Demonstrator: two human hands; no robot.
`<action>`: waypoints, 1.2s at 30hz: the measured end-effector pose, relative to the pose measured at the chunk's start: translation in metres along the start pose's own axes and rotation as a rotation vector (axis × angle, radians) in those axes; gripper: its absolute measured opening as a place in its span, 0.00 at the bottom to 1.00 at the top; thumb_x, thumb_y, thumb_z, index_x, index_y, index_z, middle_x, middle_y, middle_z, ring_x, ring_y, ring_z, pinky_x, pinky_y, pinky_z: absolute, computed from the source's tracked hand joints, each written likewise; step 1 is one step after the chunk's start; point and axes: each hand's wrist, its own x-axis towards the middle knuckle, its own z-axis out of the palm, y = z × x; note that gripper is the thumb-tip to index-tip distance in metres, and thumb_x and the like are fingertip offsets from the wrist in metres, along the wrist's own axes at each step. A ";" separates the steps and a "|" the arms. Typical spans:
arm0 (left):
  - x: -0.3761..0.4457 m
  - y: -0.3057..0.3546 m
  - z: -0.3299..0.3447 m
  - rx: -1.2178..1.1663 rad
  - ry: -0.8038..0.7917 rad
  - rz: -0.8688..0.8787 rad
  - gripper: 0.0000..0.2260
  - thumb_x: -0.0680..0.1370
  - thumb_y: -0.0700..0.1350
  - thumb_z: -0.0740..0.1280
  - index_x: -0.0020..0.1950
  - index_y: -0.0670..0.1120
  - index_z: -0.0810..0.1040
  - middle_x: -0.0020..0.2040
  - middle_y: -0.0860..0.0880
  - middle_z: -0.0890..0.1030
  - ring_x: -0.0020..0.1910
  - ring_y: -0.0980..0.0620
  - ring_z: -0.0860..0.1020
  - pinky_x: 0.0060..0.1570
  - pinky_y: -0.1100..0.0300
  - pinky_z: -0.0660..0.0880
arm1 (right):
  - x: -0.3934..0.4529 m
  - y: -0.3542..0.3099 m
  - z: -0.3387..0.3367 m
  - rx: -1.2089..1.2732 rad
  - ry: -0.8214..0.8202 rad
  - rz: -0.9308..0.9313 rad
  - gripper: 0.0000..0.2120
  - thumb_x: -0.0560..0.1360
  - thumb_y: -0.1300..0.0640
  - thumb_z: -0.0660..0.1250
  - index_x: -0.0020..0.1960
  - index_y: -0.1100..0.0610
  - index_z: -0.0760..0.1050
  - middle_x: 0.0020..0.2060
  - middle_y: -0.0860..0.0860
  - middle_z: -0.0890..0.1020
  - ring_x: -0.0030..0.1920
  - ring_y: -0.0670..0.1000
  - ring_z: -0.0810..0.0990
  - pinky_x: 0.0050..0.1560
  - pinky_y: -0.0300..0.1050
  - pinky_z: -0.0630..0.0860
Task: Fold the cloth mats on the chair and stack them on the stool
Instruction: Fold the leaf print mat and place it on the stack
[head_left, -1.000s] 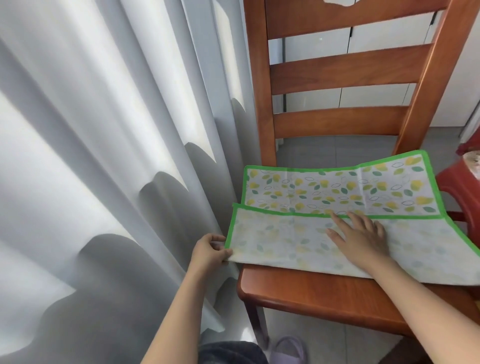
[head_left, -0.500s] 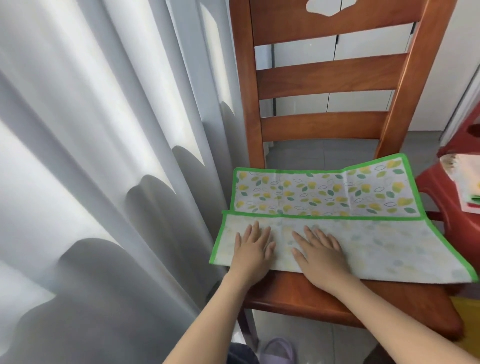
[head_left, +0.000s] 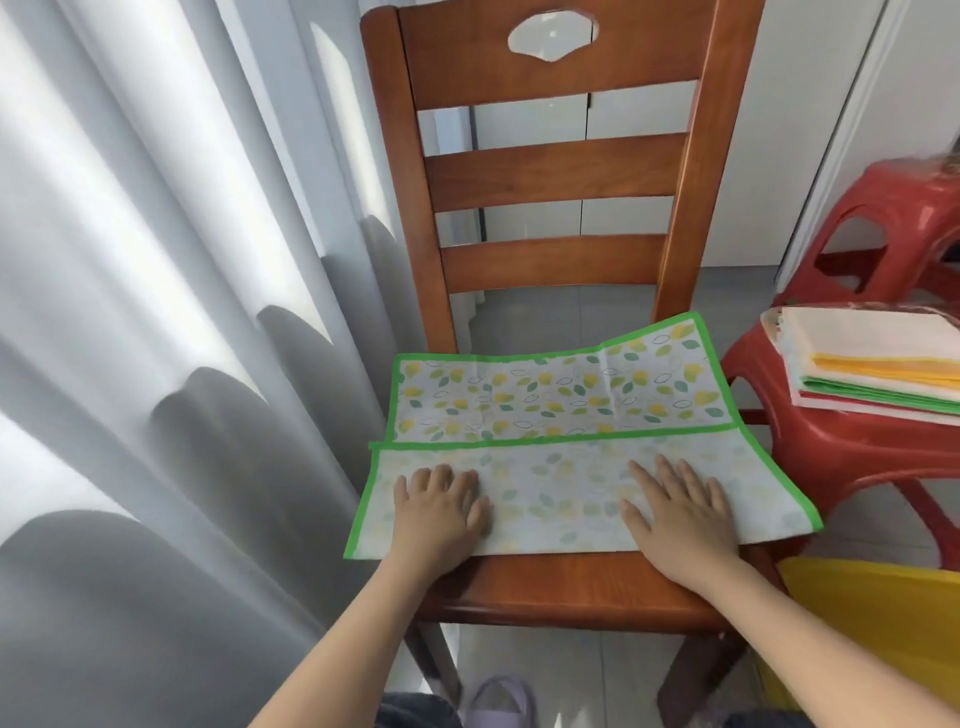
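Cloth mat (head_left: 561, 441) with the green border and leaf print sat on the wooden chair (head_left: 550, 582) seat, its near half folded over so the pale underside faced up. Both hands lay flat on that flap, fingers straight, no grip on anything: left hand (head_left: 441, 506) near the left edge, right hand (head_left: 678, 512) toward the right. Off to the right, the red stool (head_left: 831, 452) stood just beside the chair with a stack of folded mats (head_left: 872, 364) on it. White curtain (head_left: 156, 312) hung on the left.
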 end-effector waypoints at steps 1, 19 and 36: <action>-0.001 0.004 -0.005 0.034 0.039 0.002 0.32 0.72 0.64 0.38 0.65 0.53 0.69 0.64 0.47 0.70 0.66 0.44 0.66 0.67 0.48 0.55 | -0.002 -0.001 -0.004 -0.015 0.034 -0.001 0.29 0.77 0.39 0.47 0.76 0.47 0.51 0.76 0.51 0.55 0.75 0.54 0.52 0.74 0.53 0.44; 0.179 0.054 -0.009 -0.301 0.113 0.104 0.18 0.81 0.45 0.55 0.71 0.45 0.69 0.72 0.45 0.68 0.71 0.46 0.64 0.71 0.53 0.55 | 0.080 -0.026 0.004 0.324 0.326 -0.213 0.07 0.77 0.50 0.60 0.53 0.49 0.73 0.52 0.45 0.74 0.55 0.51 0.71 0.55 0.45 0.62; 0.225 0.060 -0.019 -0.223 0.173 0.225 0.10 0.79 0.49 0.61 0.51 0.43 0.75 0.52 0.43 0.76 0.54 0.42 0.73 0.53 0.51 0.68 | 0.059 -0.032 0.012 0.138 0.429 -0.127 0.13 0.70 0.46 0.61 0.51 0.49 0.77 0.47 0.47 0.79 0.46 0.53 0.77 0.48 0.48 0.72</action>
